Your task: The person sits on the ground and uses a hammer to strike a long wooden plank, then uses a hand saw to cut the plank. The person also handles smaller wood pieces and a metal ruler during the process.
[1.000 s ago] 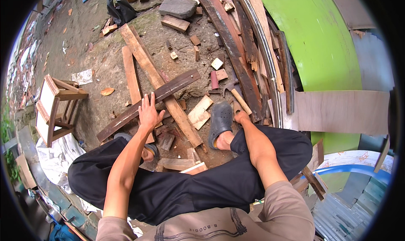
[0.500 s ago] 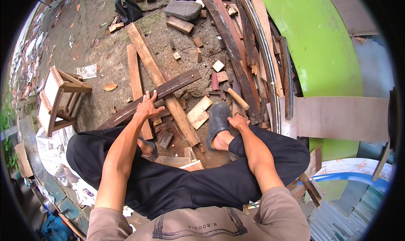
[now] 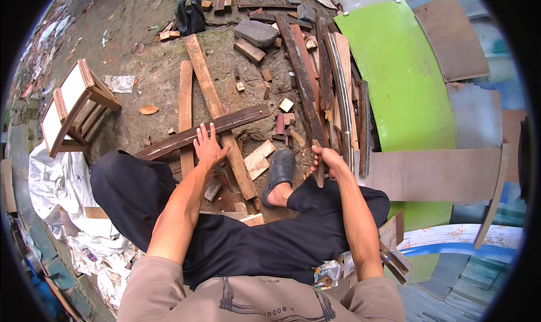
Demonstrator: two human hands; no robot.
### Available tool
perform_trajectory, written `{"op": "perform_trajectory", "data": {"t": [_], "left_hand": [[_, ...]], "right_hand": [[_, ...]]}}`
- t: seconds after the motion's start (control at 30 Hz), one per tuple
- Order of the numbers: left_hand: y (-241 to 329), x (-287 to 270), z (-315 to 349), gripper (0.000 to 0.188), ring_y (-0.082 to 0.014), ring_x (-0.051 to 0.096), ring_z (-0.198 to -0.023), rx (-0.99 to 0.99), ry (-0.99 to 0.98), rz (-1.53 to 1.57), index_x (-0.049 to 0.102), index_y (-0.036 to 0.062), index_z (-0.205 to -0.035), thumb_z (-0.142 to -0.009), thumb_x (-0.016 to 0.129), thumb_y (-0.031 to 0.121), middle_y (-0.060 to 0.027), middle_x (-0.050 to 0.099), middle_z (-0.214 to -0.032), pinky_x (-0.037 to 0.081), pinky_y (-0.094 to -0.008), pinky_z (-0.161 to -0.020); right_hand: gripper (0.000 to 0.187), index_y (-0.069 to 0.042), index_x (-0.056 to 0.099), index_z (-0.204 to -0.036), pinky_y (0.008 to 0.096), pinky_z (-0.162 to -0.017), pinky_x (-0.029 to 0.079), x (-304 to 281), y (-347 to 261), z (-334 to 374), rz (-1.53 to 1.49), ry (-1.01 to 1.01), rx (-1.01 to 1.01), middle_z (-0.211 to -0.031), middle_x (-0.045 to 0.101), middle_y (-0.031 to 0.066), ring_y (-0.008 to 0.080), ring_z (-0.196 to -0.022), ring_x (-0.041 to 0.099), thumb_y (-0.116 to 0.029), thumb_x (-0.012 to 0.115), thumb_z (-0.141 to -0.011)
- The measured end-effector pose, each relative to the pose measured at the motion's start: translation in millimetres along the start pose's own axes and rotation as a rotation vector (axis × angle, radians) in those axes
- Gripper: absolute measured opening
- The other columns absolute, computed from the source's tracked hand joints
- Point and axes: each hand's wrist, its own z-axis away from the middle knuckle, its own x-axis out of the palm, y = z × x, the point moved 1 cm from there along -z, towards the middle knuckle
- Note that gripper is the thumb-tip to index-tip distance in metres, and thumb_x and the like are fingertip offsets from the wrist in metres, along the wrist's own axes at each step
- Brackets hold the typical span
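My left hand (image 3: 209,148) lies with fingers spread on a dark wooden plank (image 3: 194,135). That plank crosses over two lighter boards, a long one (image 3: 209,91) and a shorter one (image 3: 186,110). In my right hand (image 3: 328,160) is a short narrow strip of brown wood (image 3: 319,172), gripped with the fingers round it and held above my right leg. A wooden tool handle (image 3: 297,138) lies on the ground near that hand, beside a dull red cylinder (image 3: 280,123). Close by, a pale wood block (image 3: 259,160) sits next to my grey clog (image 3: 281,167).
Long dark boards and strips (image 3: 307,80) are piled at the right, beside a green panel (image 3: 400,74). A grey stone block (image 3: 256,33) and wood offcuts lie ahead. At the left stands a small wooden stool (image 3: 81,105) near white cloth (image 3: 53,181).
My right hand has risen from the ground beside the clog, now with the wood strip in it. My left hand stays on the dark plank. The view has shifted.
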Motion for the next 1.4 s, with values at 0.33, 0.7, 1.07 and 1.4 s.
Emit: {"op": "perform_trajectory", "data": {"t": [0.33, 0.7, 1.07, 1.4], "left_hand": [[63, 60, 30, 0.130, -0.0384, 0.032, -0.141, -0.572, -0.102, 0.644, 0.003, 0.0055, -0.155, -0.065, 0.086, 0.051, -0.0214, 0.025, -0.155, 0.041, -0.0528, -0.107], [81, 106, 45, 0.125, -0.0446, 0.052, -0.115, -0.479, 0.160, 0.531, -0.010, 0.0133, -0.156, -0.072, 0.082, 0.023, -0.0219, 0.033, -0.140, 0.050, -0.0518, -0.092], [69, 101, 40, 0.126, -0.0451, 0.056, -0.108, -0.449, 0.089, 0.428, -0.015, 0.0099, -0.155, -0.072, 0.080, 0.018, -0.0239, 0.038, -0.130, 0.050, -0.0514, -0.090], [26, 73, 44, 0.105, -0.0415, 0.046, -0.123, -0.264, 0.197, 0.385, 0.006, 0.0015, -0.152, -0.078, 0.076, 0.027, -0.0231, 0.038, -0.134, 0.043, -0.0502, -0.099]], "right_hand": [[0.042, -0.009, 0.054, -0.074, 0.0318, -0.069, 0.050, 20, -51, 102, 0.028, -0.055, -0.427, -0.067, 0.058, 0.0042, 0.0178, -0.068, 0.063, -0.042, 0.056, -0.099], [0.053, -0.001, 0.065, -0.077, 0.0324, -0.061, 0.044, 76, -71, 75, 0.545, 0.217, -0.542, -0.064, 0.060, 0.0056, 0.0155, -0.063, 0.057, -0.049, 0.056, -0.096], [0.054, 0.001, 0.066, -0.078, 0.0382, -0.064, 0.047, 79, -86, 77, 0.525, 0.206, -0.567, -0.065, 0.063, 0.0132, 0.0244, -0.064, 0.062, -0.049, 0.055, -0.096], [0.054, 0.001, 0.067, -0.082, 0.0384, -0.065, 0.048, 79, -81, 86, 0.543, 0.210, -0.576, -0.068, 0.066, 0.0113, 0.0255, -0.068, 0.065, -0.050, 0.054, -0.095]]}}
